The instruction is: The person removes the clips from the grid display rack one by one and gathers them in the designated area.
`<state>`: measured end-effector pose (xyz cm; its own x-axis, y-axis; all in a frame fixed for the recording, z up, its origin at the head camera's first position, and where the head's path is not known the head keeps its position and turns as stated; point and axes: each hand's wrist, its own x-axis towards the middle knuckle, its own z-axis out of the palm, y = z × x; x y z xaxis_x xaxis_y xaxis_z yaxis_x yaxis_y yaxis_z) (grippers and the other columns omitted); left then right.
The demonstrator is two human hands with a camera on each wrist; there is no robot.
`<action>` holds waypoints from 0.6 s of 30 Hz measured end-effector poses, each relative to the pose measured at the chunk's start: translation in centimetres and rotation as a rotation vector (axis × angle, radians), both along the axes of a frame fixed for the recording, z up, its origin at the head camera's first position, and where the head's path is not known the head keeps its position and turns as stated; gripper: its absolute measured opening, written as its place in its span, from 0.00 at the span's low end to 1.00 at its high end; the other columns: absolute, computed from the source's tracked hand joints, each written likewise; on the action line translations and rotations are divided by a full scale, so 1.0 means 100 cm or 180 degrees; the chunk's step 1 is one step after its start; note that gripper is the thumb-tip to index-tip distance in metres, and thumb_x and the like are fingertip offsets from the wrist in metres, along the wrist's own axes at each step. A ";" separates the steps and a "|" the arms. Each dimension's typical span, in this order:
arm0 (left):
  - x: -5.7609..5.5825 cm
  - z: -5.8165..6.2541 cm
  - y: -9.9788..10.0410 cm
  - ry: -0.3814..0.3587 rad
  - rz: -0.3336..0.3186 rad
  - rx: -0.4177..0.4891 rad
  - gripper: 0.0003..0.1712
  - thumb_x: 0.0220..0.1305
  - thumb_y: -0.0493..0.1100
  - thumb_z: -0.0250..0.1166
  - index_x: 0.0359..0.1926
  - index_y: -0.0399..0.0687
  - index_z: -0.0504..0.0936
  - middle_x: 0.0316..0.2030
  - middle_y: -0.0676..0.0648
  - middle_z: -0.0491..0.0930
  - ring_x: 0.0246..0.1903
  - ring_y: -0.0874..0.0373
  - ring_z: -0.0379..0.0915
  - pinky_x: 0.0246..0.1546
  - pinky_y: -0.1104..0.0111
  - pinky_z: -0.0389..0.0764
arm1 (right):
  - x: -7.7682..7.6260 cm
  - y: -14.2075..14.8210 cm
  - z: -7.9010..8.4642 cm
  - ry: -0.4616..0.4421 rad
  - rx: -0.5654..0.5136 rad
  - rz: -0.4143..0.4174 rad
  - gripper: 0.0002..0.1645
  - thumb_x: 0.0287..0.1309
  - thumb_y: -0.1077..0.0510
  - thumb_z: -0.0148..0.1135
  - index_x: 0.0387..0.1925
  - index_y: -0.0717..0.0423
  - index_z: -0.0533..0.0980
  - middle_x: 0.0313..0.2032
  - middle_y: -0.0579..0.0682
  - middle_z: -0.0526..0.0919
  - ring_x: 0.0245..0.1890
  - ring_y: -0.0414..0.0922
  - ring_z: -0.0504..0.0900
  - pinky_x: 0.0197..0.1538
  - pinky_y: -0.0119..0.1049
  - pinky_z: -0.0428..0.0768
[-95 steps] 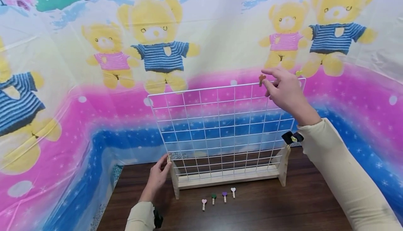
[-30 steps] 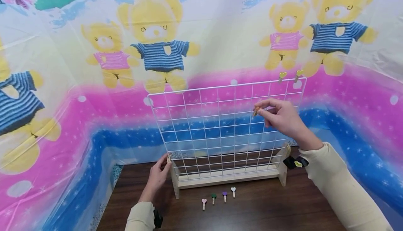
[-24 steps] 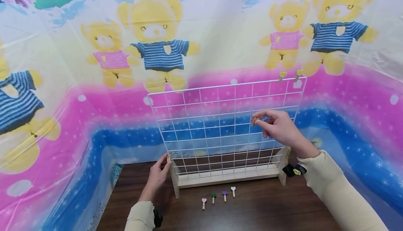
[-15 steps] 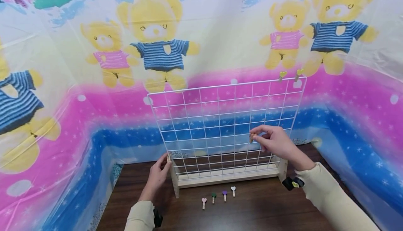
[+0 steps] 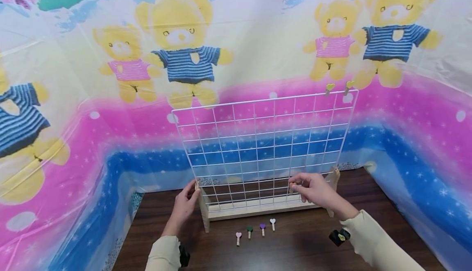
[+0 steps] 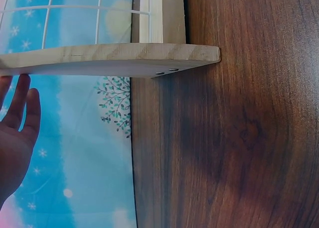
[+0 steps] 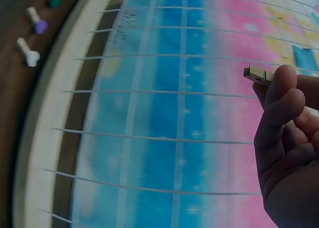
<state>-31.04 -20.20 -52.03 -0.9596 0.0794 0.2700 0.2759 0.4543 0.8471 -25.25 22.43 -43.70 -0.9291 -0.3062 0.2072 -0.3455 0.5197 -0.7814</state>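
My right hand (image 5: 317, 191) pinches a small wooden clothespin (image 5: 291, 189) with an orange-red heart, in front of the lower right of a white wire grid (image 5: 274, 99). In the right wrist view the clothespin's (image 7: 256, 74) wooden end and metal spring stick out past the fingertips; the heart is hidden. My left hand (image 5: 185, 203) grips the top of the left wooden end piece (image 5: 204, 211) of the grid's stand. The left wrist view has its fingertips against the outer face of that end piece (image 6: 124, 54); the thumb is hidden there.
Clothespins with pink (image 5: 238, 236), green (image 5: 250, 230), purple (image 5: 262, 226) and white (image 5: 273, 222) hearts lie on the brown table (image 5: 295, 246) before the stand. Two yellow-heart clothespins (image 5: 330, 87) sit on the top rail at right. A bear-print cloth (image 5: 258, 37) hangs behind.
My right hand has come down from the grid's top rail to its lower right part, with the orange-red heart clothespin still between its fingers. The left hand has stayed on the end piece.
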 end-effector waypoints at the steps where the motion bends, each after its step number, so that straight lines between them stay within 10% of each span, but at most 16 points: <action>1: 0.000 0.000 0.000 0.0011 -0.0009 0.0004 0.26 0.70 0.45 0.55 0.66 0.46 0.67 0.54 0.36 0.74 0.51 0.43 0.72 0.48 0.51 0.75 | 0.001 -0.001 -0.005 -0.0031 0.0009 0.0009 0.08 0.62 0.54 0.61 0.41 0.51 0.80 0.20 0.45 0.77 0.14 0.46 0.75 0.14 0.34 0.70; 18: 0.000 0.000 0.001 0.0000 0.0048 -0.0034 0.26 0.70 0.46 0.55 0.66 0.45 0.67 0.54 0.37 0.75 0.51 0.43 0.73 0.47 0.51 0.75 | -0.002 -0.005 -0.092 -0.0220 0.0097 0.0184 0.07 0.60 0.59 0.63 0.36 0.58 0.81 0.33 0.47 0.80 0.19 0.39 0.78 0.20 0.34 0.77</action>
